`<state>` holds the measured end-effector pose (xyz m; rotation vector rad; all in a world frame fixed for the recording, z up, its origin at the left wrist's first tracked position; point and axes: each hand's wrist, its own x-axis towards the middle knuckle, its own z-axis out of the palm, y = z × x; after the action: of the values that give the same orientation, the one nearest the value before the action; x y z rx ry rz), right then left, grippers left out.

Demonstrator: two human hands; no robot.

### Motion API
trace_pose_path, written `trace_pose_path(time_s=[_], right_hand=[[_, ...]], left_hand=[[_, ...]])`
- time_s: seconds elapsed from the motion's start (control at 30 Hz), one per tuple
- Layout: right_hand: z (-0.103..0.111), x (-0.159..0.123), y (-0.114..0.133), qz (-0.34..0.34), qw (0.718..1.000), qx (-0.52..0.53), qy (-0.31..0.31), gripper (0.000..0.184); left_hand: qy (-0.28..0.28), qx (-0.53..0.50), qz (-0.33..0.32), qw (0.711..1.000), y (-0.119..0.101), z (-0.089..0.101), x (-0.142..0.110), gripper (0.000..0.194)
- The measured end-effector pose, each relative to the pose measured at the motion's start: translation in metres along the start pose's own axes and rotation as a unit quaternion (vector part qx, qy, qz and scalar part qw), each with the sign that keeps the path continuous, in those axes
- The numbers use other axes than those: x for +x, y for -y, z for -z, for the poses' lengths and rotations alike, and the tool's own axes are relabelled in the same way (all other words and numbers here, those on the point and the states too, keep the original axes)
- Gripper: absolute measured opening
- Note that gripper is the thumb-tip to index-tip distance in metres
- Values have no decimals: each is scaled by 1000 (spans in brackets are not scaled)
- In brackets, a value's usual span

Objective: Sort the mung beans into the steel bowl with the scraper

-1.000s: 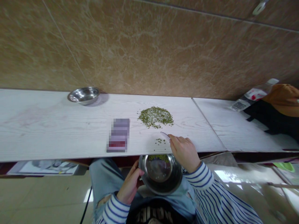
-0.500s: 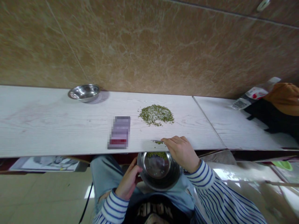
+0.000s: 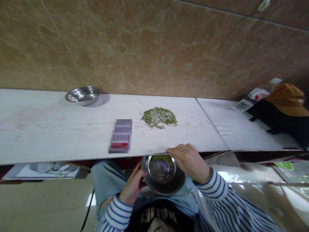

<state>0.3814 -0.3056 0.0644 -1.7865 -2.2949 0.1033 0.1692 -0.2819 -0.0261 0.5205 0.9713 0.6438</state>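
My left hand [image 3: 132, 186] grips the rim of a steel bowl [image 3: 163, 175] held just under the front edge of the white table [image 3: 60, 132]. Some green beans [image 3: 161, 158] lie at the bowl's far side. My right hand [image 3: 189, 161] is at the table edge above the bowl, fingers curled round a thin flat card that is mostly hidden. A pile of green beans [image 3: 158, 117] lies on the table beyond my right hand.
A second steel bowl [image 3: 82, 95] stands at the back left by the brown tiled wall. A blurred flat object [image 3: 120, 136] lies left of the pile. A plastic bottle [image 3: 256, 94], an orange cap [image 3: 287, 99] and a dark bag sit at the far right.
My right hand has drawn back from the table surface to its front edge, sweeping a small cluster of beans off into the bowl. The left hand has kept hold of the bowl.
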Motion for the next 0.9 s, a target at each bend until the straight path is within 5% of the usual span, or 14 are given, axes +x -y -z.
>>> trace_pose_path(time_s=[0.33,0.6,0.9], right_hand=[[-8,3,-17,-90,993,-60,-46,26],[-17,28,9,2,999,-47,-23,26],[-9,13,16,69,998,1,13,24]], left_hand=[[-10,-4,-4,1000,3,5,0,42],[-27,-17,-25,999,-1,23,-7,36],[-36,-33,-27,998,-1,26,-8,39]])
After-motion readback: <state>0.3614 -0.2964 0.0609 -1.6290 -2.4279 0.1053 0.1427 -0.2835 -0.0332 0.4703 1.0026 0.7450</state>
